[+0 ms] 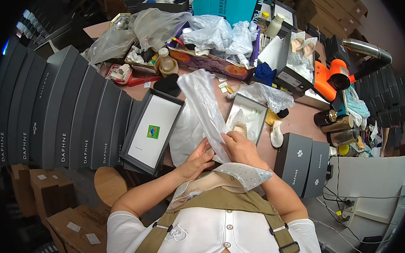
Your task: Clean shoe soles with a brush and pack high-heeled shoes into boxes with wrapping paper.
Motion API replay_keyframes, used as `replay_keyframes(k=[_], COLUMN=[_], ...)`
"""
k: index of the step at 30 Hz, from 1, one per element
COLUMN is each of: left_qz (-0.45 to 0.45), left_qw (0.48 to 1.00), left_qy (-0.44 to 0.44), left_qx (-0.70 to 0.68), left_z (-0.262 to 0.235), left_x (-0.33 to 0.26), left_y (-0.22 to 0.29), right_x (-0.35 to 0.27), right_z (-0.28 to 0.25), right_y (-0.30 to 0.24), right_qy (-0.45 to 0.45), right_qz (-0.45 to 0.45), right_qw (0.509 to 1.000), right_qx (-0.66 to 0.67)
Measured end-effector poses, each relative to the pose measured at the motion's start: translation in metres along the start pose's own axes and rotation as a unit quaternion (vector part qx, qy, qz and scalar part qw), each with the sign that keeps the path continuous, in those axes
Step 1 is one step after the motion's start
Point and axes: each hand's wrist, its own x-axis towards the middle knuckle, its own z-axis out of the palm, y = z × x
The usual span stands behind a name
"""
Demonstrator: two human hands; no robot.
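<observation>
A long strip of white, translucent wrapping paper (pixel 203 106) runs up from between my hands. My right hand (pixel 241 149) is closed over the near end of an open shoe box (pixel 260 125), with the paper's lower edge at its fingertips. Inside that box lies a glittery pointed shoe (pixel 240 124), partly covered by my hand. On the paper's other side is my left hand (pixel 197 162), its fingers loosely bent and apart, nothing gripped in them. A second glittery pointed shoe (pixel 236 177) rests sideways against my apron, below my wrists.
At left, an open grey lid (pixel 152 132) leans beside a row of dark shoe boxes (pixel 75 115). Two closed boxes (pixel 293 163) stand right. Behind are a purple carton of plastic bags (pixel 210 58), bottles, a box with shoes (pixel 297 62) and an orange heat gun (pixel 333 78).
</observation>
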Motion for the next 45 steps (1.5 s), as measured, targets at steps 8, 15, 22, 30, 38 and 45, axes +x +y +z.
replay_keyframes(k=[8,15,22,30,38,45], left_qz=[0.058,0.04,0.012,-0.024,0.01,0.034], left_qw=[0.973,0.988,0.994,0.998,0.981,0.978], left_qy=[-0.002,0.019,0.032,-0.024,-0.019,-0.029], left_qx=[0.225,0.149,0.105,-0.061,-0.191,-0.205], left_z=[0.006,-0.003,-0.021,-0.007,-0.013,0.001], left_x=[0.012,0.016,0.024,0.016,0.015,0.002], left_y=[0.012,0.005,-0.005,0.0,-0.004,0.009], right_x=[0.002,0.0,0.001,0.0,-0.009,-0.015], right_z=[0.014,0.008,-0.005,-0.007,-0.015,-0.02], right_y=[0.016,0.015,0.011,0.029,0.032,0.013], right_qy=[-0.023,-0.041,-0.058,-0.204,-0.185,-0.056], right_qz=[-0.11,-0.087,-0.093,0.149,0.159,0.157], right_qw=[0.982,0.981,0.983,0.878,0.902,0.952], right_qx=[-0.153,-0.166,-0.144,0.406,0.357,0.257])
